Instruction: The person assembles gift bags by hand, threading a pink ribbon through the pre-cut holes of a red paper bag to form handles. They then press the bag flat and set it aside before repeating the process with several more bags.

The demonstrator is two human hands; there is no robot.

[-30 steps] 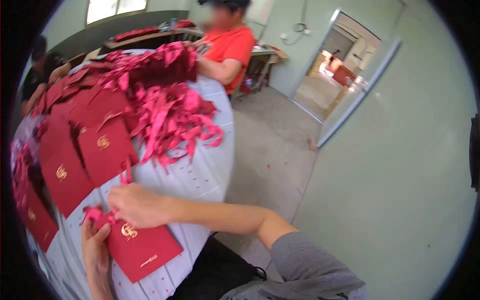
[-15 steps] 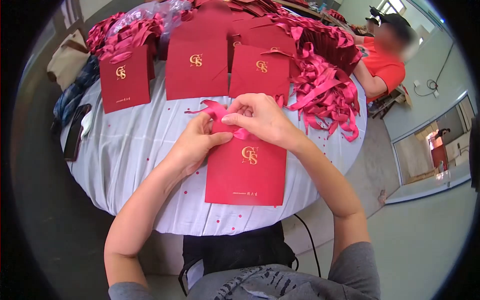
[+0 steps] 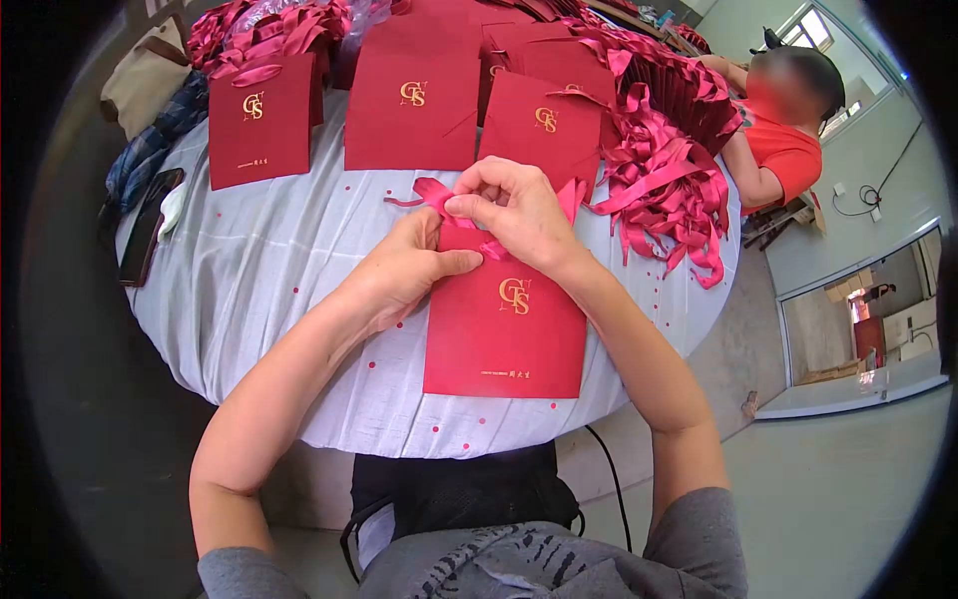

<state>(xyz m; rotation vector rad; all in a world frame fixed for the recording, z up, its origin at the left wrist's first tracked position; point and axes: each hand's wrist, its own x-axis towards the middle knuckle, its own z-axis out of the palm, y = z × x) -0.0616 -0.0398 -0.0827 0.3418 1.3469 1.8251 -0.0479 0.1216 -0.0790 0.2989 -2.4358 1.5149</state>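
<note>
A red paper gift bag point(image 3: 504, 349) with a gold monogram lies flat at the table's near edge, its printed face up. Pink satin ribbon point(image 3: 431, 190) runs through its top, and one end sticks out left beyond my fingers. My left hand point(image 3: 414, 268) is closed on the bag's upper left corner, thumb on the front and the other fingers mostly hidden. Close beside it, my right hand point(image 3: 511, 212) pinches the ribbon between thumb and forefinger, above the top edge. Part of the ribbon is hidden behind my hands.
More red gift bags point(image 3: 409, 130) stand along the back of the round, white-covered table point(image 3: 259, 290). Loose ribbons point(image 3: 664, 200) are heaped at right, near a person in a red shirt point(image 3: 783, 150). A phone point(image 3: 150, 230) lies at the left edge.
The whole view has shifted a little, so the bags at the back sit higher and further right. My hands keep hold at the bag's top, with only slight finger movement around the ribbon.
</note>
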